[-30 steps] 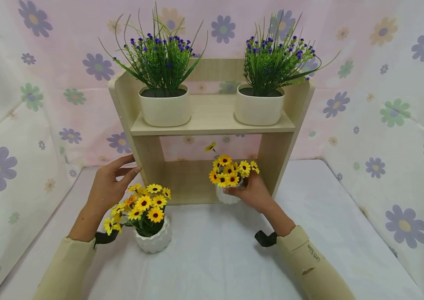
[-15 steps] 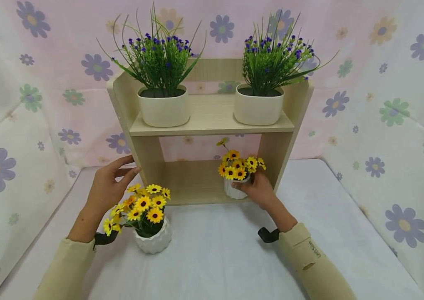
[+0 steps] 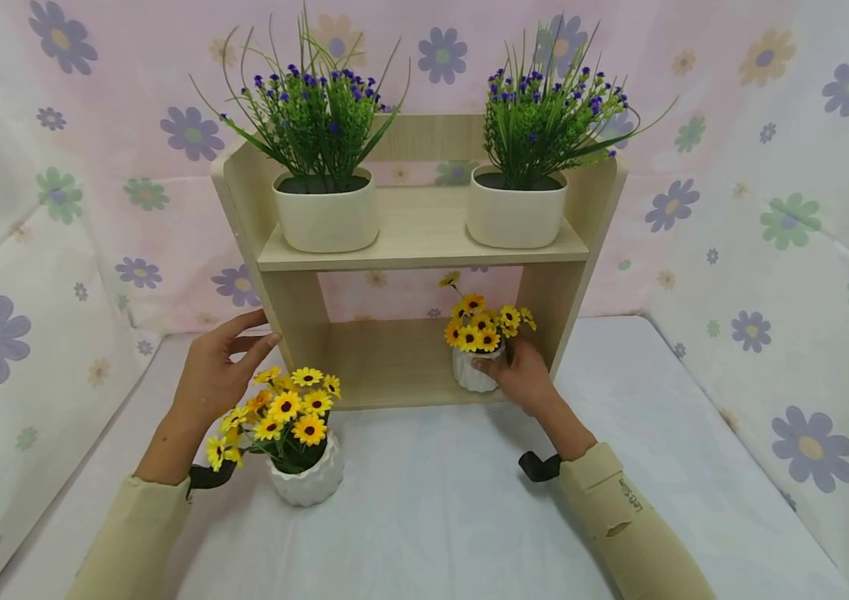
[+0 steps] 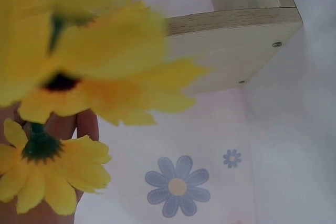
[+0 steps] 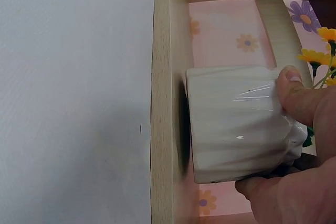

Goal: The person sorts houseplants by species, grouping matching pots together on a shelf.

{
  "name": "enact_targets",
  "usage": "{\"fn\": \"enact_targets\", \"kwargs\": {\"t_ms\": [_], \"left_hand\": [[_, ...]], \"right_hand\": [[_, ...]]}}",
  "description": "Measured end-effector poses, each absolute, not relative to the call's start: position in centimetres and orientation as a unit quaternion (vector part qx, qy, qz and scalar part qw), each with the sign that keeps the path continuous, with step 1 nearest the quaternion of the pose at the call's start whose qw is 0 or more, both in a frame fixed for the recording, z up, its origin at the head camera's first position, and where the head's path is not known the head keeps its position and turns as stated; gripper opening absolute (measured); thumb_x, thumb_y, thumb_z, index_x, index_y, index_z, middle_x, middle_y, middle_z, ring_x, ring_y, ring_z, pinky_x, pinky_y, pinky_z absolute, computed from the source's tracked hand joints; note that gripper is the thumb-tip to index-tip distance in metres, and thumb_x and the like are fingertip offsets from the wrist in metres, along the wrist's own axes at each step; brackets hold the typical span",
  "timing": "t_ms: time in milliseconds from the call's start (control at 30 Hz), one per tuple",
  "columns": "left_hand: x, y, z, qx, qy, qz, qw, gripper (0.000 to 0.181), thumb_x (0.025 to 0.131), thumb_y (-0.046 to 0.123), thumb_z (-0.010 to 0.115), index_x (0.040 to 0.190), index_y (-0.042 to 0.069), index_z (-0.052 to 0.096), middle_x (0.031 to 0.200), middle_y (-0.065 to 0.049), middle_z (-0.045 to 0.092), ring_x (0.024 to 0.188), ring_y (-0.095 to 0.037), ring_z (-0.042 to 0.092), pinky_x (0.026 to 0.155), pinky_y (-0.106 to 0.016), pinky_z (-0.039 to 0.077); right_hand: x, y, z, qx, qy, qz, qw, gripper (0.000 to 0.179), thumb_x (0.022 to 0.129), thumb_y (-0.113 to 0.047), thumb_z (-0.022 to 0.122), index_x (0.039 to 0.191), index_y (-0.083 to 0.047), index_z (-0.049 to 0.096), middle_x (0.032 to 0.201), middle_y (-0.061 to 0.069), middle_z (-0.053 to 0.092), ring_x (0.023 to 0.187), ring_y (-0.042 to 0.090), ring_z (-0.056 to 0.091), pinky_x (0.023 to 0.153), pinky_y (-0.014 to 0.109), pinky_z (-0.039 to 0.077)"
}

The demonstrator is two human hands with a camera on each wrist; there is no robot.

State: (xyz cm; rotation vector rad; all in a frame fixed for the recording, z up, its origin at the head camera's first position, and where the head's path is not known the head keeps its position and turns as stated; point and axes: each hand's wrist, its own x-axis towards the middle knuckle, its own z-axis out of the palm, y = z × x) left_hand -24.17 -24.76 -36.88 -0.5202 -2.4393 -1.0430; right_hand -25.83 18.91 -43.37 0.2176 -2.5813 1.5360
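My right hand [image 3: 523,379] grips a small white ribbed pot [image 3: 474,370] of yellow daisies [image 3: 480,326] by its rim. This pot is at the right front of the wooden shelf's lower board [image 3: 387,375]; in the right wrist view the white pot [image 5: 236,124] has its base beside the board, with a dark shadow between. My left hand [image 3: 217,364] reaches to the shelf's left side panel [image 3: 292,321], fingertips at its outer face and front edge. A second white pot [image 3: 312,477] of yellow daisies stands on the table near my left wrist. Yellow petals [image 4: 110,77] hide much of that hand in the left wrist view.
Two cream planters, the left planter [image 3: 328,218] and the right planter [image 3: 517,212], hold grass with purple flowers on the upper board [image 3: 424,225]. A white cloth [image 3: 431,508] covers the table. Flower-printed curtains [image 3: 769,208] enclose the back and sides.
My right hand has moved the daisy pot to the right and farther back, over the lower board. The left hand has stayed at the side panel.
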Motion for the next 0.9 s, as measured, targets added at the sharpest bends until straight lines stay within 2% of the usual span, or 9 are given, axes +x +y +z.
{"fn": "enact_targets", "kwargs": {"t_ms": [133, 233, 467, 500, 567, 633, 733, 767, 900], "left_hand": [[-24.1, -24.8, -36.87, -0.185, -0.882, -0.378, 0.213, 0.047, 0.106, 0.02, 0.069, 0.151, 0.013, 0.06, 0.146, -0.013, 0.066, 0.114, -0.038, 0.074, 0.09, -0.022, 0.059], [-24.08, -24.84, -36.89, -0.188, -0.879, -0.383, 0.211, 0.047, 0.105, 0.02, 0.07, 0.151, 0.013, 0.061, 0.145, -0.013, 0.066, 0.114, -0.039, 0.074, 0.086, -0.001, 0.044], [-24.23, -24.89, -36.92, -0.191, -0.878, -0.381, 0.216, 0.047, 0.105, 0.019, 0.07, 0.151, 0.013, 0.061, 0.144, -0.014, 0.066, 0.112, -0.039, 0.075, 0.087, 0.0, 0.043], [-24.24, -24.9, -36.92, -0.19, -0.879, -0.38, 0.216, 0.047, 0.105, 0.019, 0.07, 0.151, 0.013, 0.061, 0.145, -0.014, 0.066, 0.112, -0.039, 0.075, 0.087, -0.001, 0.044], [-24.25, -24.9, -36.92, -0.187, -0.881, -0.377, 0.215, 0.047, 0.105, 0.019, 0.07, 0.151, 0.013, 0.061, 0.145, -0.013, 0.066, 0.113, -0.039, 0.074, 0.09, -0.011, 0.052], [-24.18, -24.93, -36.9, -0.184, -0.883, -0.376, 0.214, 0.047, 0.105, 0.02, 0.07, 0.151, 0.013, 0.061, 0.145, -0.014, 0.066, 0.114, -0.04, 0.074, 0.092, -0.027, 0.059], [-24.16, -24.88, -36.91, -0.181, -0.884, -0.375, 0.213, 0.047, 0.105, 0.02, 0.069, 0.151, 0.013, 0.061, 0.146, -0.013, 0.066, 0.114, -0.039, 0.074, 0.092, -0.048, 0.058], [-24.16, -24.87, -36.93, -0.18, -0.884, -0.375, 0.213, 0.047, 0.105, 0.02, 0.069, 0.151, 0.013, 0.061, 0.146, -0.012, 0.066, 0.114, -0.038, 0.074, 0.092, -0.05, 0.058], [-24.22, -24.83, -36.99, -0.184, -0.883, -0.374, 0.215, 0.047, 0.105, 0.02, 0.07, 0.151, 0.014, 0.061, 0.145, -0.013, 0.066, 0.113, -0.039, 0.075, 0.092, -0.042, 0.058]], "right_hand": [[-25.9, 18.99, -43.6, 0.076, -0.854, 0.51, 0.068, 0.069, 0.097, -0.016, 0.081, 0.153, -0.005, 0.043, 0.158, 0.015, 0.048, 0.155, 0.035, 0.038, 0.127, 0.053, 0.031], [-26.02, 19.21, -43.81, 0.076, -0.854, 0.511, 0.065, 0.07, 0.097, -0.014, 0.08, 0.154, -0.005, 0.04, 0.158, 0.015, 0.046, 0.156, 0.034, 0.037, 0.127, 0.052, 0.031], [-25.88, 19.43, -43.22, 0.073, -0.858, 0.506, 0.05, 0.074, 0.097, -0.013, 0.08, 0.157, -0.002, 0.038, 0.161, 0.019, 0.045, 0.155, 0.039, 0.038, 0.126, 0.054, 0.032], [-25.86, 19.45, -43.15, 0.073, -0.86, 0.503, 0.049, 0.074, 0.097, -0.014, 0.08, 0.157, -0.002, 0.038, 0.161, 0.019, 0.046, 0.154, 0.039, 0.038, 0.126, 0.055, 0.032], [-25.83, 19.48, -43.05, 0.075, -0.867, 0.491, 0.051, 0.075, 0.097, -0.016, 0.08, 0.157, -0.003, 0.038, 0.16, 0.019, 0.047, 0.153, 0.039, 0.04, 0.126, 0.055, 0.033], [-25.85, 19.46, -43.01, 0.077, -0.874, 0.476, 0.054, 0.075, 0.096, -0.018, 0.081, 0.157, -0.004, 0.039, 0.158, 0.018, 0.049, 0.152, 0.038, 0.043, 0.125, 0.054, 0.034], [-25.86, 19.47, -43.01, 0.087, -0.887, 0.448, 0.065, 0.074, 0.097, -0.018, 0.08, 0.156, -0.002, 0.04, 0.156, 0.019, 0.051, 0.15, 0.038, 0.045, 0.124, 0.055, 0.036], [-25.82, 19.43, -42.98, 0.089, -0.889, 0.444, 0.068, 0.073, 0.097, -0.019, 0.08, 0.155, -0.002, 0.041, 0.155, 0.019, 0.052, 0.149, 0.038, 0.046, 0.123, 0.055, 0.037], [-25.63, 19.33, -42.88, 0.097, -0.893, 0.432, 0.078, 0.073, 0.096, -0.018, 0.081, 0.154, 0.0, 0.04, 0.153, 0.021, 0.053, 0.147, 0.039, 0.048, 0.123, 0.056, 0.038]]}}
